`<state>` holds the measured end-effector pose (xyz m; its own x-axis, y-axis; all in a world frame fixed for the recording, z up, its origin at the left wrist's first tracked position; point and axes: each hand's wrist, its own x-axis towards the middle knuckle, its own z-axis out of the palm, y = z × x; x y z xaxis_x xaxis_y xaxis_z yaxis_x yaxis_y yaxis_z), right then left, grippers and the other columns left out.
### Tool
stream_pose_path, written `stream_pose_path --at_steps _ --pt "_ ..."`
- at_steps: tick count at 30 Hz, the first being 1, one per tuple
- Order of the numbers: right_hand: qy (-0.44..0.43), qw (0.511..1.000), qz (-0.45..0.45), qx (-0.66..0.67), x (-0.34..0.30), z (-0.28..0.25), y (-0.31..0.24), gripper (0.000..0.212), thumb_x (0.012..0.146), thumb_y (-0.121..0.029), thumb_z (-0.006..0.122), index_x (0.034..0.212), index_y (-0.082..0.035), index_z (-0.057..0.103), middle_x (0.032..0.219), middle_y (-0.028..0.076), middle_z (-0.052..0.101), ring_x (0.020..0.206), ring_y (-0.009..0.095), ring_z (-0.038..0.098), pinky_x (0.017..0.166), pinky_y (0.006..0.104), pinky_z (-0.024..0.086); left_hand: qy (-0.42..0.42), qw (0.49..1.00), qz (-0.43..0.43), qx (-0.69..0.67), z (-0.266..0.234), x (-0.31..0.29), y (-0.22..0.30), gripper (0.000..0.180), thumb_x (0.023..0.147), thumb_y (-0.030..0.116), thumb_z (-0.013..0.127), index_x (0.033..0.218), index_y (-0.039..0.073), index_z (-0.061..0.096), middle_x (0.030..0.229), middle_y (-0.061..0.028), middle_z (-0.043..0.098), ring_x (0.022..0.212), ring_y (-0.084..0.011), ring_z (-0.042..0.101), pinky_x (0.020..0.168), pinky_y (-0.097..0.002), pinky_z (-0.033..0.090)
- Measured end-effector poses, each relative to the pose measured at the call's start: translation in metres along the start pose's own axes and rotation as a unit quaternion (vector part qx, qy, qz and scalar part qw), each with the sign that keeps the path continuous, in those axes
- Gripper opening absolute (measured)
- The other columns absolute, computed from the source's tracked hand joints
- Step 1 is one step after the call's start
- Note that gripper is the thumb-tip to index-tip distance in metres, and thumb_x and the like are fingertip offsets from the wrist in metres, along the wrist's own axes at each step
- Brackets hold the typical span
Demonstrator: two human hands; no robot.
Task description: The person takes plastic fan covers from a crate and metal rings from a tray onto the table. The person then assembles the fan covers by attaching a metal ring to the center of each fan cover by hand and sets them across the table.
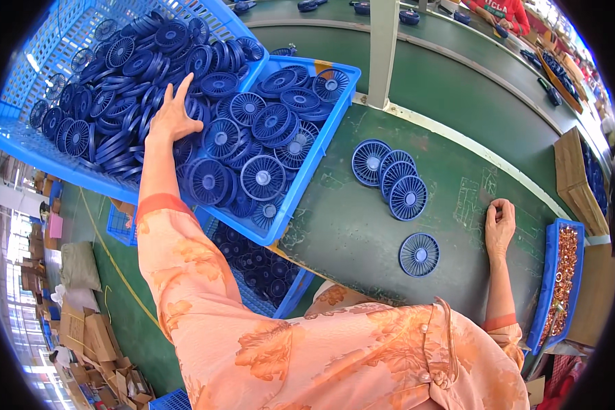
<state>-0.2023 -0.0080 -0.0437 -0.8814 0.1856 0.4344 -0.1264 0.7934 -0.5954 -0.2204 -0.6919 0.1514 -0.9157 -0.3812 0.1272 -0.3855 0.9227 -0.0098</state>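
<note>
My left hand (173, 113) reaches into a large blue crate (27, 140) heaped with dark blue round fan grilles (126, 65), fingers spread on the pile. A second blue tray (314, 160) beside it holds more grilles (263, 178). My right hand (500, 224) rests on the green bench top (348, 232) with fingers curled, holding nothing visible. Several grilles lie overlapped in a row (389, 174) on the bench, and a single grille (419, 254) lies nearer me, left of my right hand.
A narrow blue tray of small copper rings (564, 273) sits at the right. A white post (383, 51) stands behind the bench by a green conveyor belt (451, 89). Another crate of grilles (263, 273) sits under the bench. Cardboard boxes (92, 335) litter the floor. Another person (506, 10) works at the far end.
</note>
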Motion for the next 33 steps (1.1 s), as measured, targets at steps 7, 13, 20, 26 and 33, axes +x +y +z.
stream_pose_path --at_steps 7,13,20,26,33 --pt "0.001 1.0 0.004 -0.011 0.0 -0.001 -0.003 0.003 0.091 -0.006 0.064 0.092 -0.004 0.061 0.089 0.002 0.056 0.068 0.012 0.049 0.065 0.0266 0.046 0.089 0.994 -0.042 0.042 0.017 0.011 0.014 0.106 0.069 0.024 0.073 0.16 0.032 0.02 0.155 -0.0256 0.037 0.127 -0.0471 0.055 0.106 -0.0513 0.048" --pt "0.001 1.0 0.004 -0.01 0.001 0.001 -0.002 0.003 0.091 -0.006 0.063 0.092 -0.004 0.061 0.088 0.002 0.055 0.067 0.012 0.048 0.064 0.0269 0.045 0.135 0.99 0.018 -0.039 0.02 0.01 -0.008 0.097 0.071 0.023 0.072 0.157 0.026 0.029 0.149 -0.0264 0.046 0.13 -0.0458 0.051 0.108 -0.0504 0.046" --pt "-0.001 1.0 0.018 -0.013 0.002 -0.002 -0.008 0.004 0.09 -0.006 0.064 0.091 -0.004 0.06 0.087 0.003 0.054 0.066 0.013 0.046 0.064 0.0285 0.045 0.133 0.989 -0.026 0.057 0.03 -0.021 0.02 0.102 0.068 0.045 0.088 0.154 0.028 0.035 0.161 -0.0161 0.026 0.134 -0.0504 0.042 0.101 -0.0576 0.049" --pt "0.001 1.0 0.008 -0.014 0.002 0.0 -0.009 0.004 0.09 -0.006 0.064 0.091 -0.004 0.06 0.087 0.003 0.054 0.066 0.013 0.046 0.063 0.0281 0.044 0.198 0.972 -0.087 0.09 0.043 -0.025 0.03 0.107 0.061 0.036 0.094 0.15 0.027 0.037 0.15 -0.0132 0.036 0.122 -0.0453 0.054 0.086 -0.0535 0.057" --pt "-0.003 1.0 0.007 -0.016 0.001 -0.001 -0.007 0.004 0.09 -0.007 0.063 0.091 -0.004 0.06 0.087 0.003 0.054 0.066 0.013 0.047 0.063 0.0286 0.044 0.262 0.963 -0.011 0.058 0.037 -0.01 0.01 0.08 0.078 0.026 0.075 0.149 0.022 0.039 0.139 -0.016 0.053 0.105 -0.0427 0.066 0.083 -0.0507 0.057"
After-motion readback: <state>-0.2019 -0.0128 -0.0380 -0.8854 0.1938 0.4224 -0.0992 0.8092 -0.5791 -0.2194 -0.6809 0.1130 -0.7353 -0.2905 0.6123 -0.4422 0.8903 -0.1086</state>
